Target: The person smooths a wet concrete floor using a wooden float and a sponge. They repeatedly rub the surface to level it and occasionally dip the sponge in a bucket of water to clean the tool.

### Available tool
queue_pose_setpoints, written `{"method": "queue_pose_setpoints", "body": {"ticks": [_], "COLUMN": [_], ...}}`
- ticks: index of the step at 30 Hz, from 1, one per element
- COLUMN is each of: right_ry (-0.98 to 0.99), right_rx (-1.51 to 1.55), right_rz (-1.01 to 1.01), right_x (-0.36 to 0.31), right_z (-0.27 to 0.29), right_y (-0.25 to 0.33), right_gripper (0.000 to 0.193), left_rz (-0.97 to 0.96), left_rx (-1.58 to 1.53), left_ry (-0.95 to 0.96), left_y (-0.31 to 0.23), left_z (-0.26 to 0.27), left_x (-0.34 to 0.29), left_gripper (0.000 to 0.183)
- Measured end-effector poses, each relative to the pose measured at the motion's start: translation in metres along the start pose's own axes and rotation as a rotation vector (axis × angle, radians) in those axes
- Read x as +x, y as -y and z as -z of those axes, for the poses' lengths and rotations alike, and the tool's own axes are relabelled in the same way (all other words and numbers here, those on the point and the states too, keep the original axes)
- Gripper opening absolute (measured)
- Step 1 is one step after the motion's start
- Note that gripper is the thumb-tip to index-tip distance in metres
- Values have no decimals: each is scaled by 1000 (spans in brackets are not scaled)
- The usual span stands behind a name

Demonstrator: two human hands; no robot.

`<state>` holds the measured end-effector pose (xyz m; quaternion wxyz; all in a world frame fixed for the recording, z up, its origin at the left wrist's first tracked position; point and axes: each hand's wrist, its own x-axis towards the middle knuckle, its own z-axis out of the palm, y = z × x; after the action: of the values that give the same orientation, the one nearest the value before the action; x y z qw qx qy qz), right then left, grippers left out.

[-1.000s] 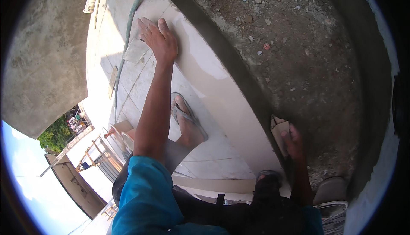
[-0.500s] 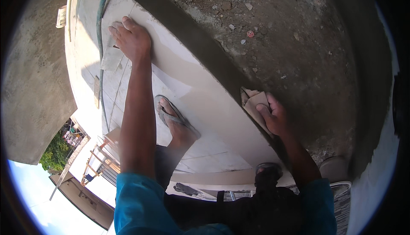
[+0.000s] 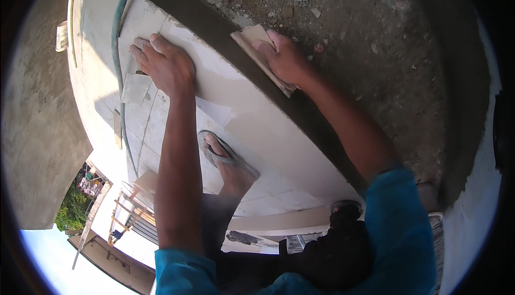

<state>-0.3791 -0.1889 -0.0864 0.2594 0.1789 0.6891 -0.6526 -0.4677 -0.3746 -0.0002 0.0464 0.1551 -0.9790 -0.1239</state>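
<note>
My right hand grips a beige hand float, a flat board with a raised piece on its back. The float lies over the smooth dark wet cement strip, at its border with the rough ground. My left hand rests on the pale tiled surface, palm down with fingers stretched out and holding nothing that I can see. Just below its fingers lies a thin light-grey flat piece.
A green hose runs along the tiles left of my left hand. My sandalled foot stands on the tiles between my arms. Rough ground with pebbles lies right of the strip. Wooden framing shows at lower left.
My right hand has slid the float up and to the left along the cement strip, from near my feet to the far part. My left hand stays on the tiles.
</note>
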Motion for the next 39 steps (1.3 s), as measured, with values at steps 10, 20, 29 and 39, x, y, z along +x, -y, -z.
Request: {"method": "queue_pose_setpoints", "body": {"ticks": [10, 20, 29, 39], "right_ry": [-67, 94, -119, -109], "right_rx": [-15, 249, -7, -41], "right_rz": [228, 90, 90, 238], "right_x": [57, -46, 43, 85], "right_z": [-21, 6, -22, -24], "right_y": [83, 0, 12, 77], "right_gripper": [53, 50, 58, 54], "left_rz": [-5, 12, 15, 0], "left_rx": [12, 35, 38, 73], "left_ry": [30, 13, 28, 86], "left_y": [-3, 2, -2, -5], "left_z": [-5, 3, -2, -4], "left_x": [0, 0, 2, 5], "left_gripper": [62, 63, 63, 67]}}
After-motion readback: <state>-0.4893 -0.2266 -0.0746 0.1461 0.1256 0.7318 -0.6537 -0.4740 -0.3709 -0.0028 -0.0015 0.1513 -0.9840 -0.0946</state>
